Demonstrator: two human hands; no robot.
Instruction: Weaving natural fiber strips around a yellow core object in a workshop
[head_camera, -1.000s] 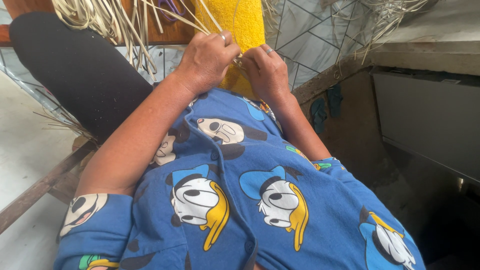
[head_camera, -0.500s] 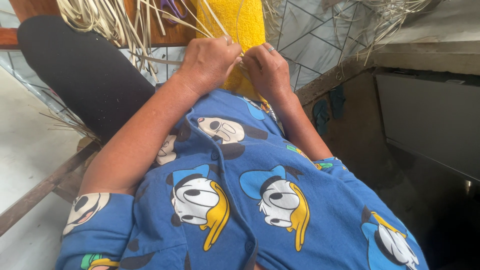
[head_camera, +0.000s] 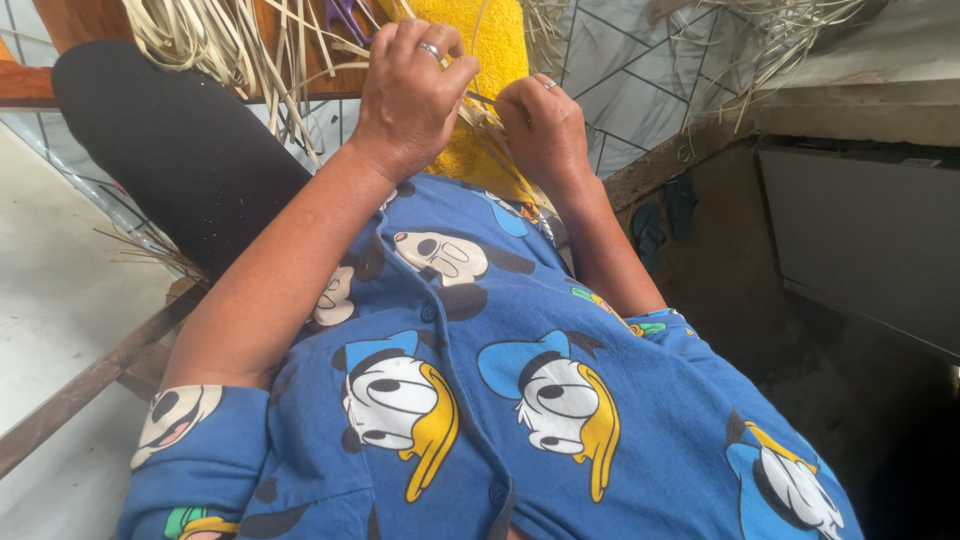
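Both hands have edged slightly higher in the frame since half a second ago, with the same grip on the straw.

At far left lies a pale concrete floor (head_camera: 50, 310) crossed by a wooden bar (head_camera: 90, 385). Above it a leg in black cloth (head_camera: 170, 150) runs toward the upper left, where a loose bundle of pale dried straw strips (head_camera: 215, 40) fans out.

Upper centre, the left hand (head_camera: 415, 90), with a ring on one finger, is curled into a loose fist, its fingers (head_camera: 440, 55) pressed together and pinching a few strips. Just beside it the right hand (head_camera: 545, 125), also ringed, has its fingers curled tight, pinching strips against a yellow cloth (head_camera: 490, 40) behind them; how its fingertips meet cannot be seen.

A blue shirt with cartoon prints (head_camera: 480, 400) fills the lower centre.

At right are a grey ledge (head_camera: 850, 100) and a dark recess (head_camera: 850, 300).

Judging by looks, the strips are light, thin, flexible yet brittle if creased; they seem best held near the working point, close to where they cross.
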